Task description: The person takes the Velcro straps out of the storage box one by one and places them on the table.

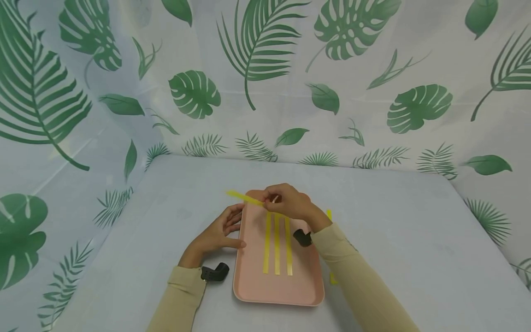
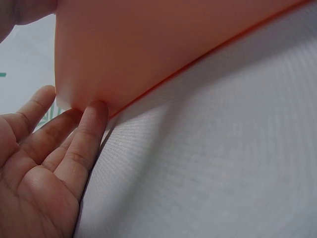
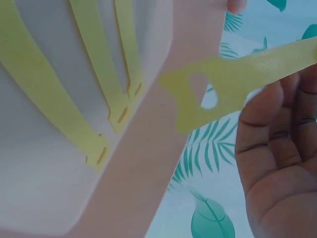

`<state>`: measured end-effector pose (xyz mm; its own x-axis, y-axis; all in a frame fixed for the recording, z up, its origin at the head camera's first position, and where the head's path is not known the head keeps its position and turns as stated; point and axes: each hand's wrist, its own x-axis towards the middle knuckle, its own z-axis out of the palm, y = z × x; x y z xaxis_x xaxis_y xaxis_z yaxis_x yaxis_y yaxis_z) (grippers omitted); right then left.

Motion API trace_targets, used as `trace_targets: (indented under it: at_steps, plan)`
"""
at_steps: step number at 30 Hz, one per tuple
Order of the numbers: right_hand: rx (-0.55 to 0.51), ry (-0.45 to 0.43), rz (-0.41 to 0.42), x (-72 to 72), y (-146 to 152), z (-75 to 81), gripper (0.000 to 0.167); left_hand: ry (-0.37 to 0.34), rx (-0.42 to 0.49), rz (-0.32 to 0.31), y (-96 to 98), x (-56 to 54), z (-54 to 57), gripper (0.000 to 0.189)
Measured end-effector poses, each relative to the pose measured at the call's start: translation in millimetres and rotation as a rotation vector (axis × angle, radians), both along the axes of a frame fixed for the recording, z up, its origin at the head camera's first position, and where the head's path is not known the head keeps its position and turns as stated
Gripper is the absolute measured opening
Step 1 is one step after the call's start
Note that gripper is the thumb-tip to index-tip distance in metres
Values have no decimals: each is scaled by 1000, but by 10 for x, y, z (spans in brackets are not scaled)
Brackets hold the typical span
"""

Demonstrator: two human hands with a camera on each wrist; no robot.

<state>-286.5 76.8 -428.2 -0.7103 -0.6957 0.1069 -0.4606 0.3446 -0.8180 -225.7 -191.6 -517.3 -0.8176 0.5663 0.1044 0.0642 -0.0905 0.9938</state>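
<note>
While the R hand (image 1: 288, 201) pinches a flat yellow strip (image 1: 244, 197) above the far end of the pale-pink rectangular tray w/ rounded corners (image 1: 278, 290), its fingers cover that strip's near end; R wrist view crops it too. Far ends of the three straight yellow strips (image 1: 277, 244) in the tray are hard to make out from above, R hand in the way. R beige sleeve (image 1: 352, 272) cuts across another bit of yellow (image 1: 333, 279) on the white tabletop (image 1: 406, 230), right of tray; one pc. or two, can't tell. L hand (image 1: 220, 230): fingers loosely extended, tips on the tray's outer left side, thumb at the rim. Black wrist unit (image 1: 215, 272) by the L cuff, black unit (image 1: 303, 237) by the R, the latter blocking a bit of tray. White sheeting w/ green leaf print (image 1: 348, 78) behind. Held strip: thin, bendy-looking, free end flared w/ an oval hole, pointing left past the tray edge. Three in the tray: side by side, lengthwise, apart, narrow slots at the ends in R wrist view.
</note>
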Motion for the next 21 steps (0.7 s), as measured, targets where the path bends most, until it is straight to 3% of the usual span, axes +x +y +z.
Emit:
trace_targets:
  at_steps: [5,11,21]
  plan:
    - [-15,-21,-29,35,61,8,6,-8,-5,2,-8,3,0,114]
    - [-90,-127,-34,90,149,-11,7,-4,-2,0,-11,5,-5,117]
    - [-184,-313,-72,167,298,-9,29,-6,1,0,-11,5,-17,116]
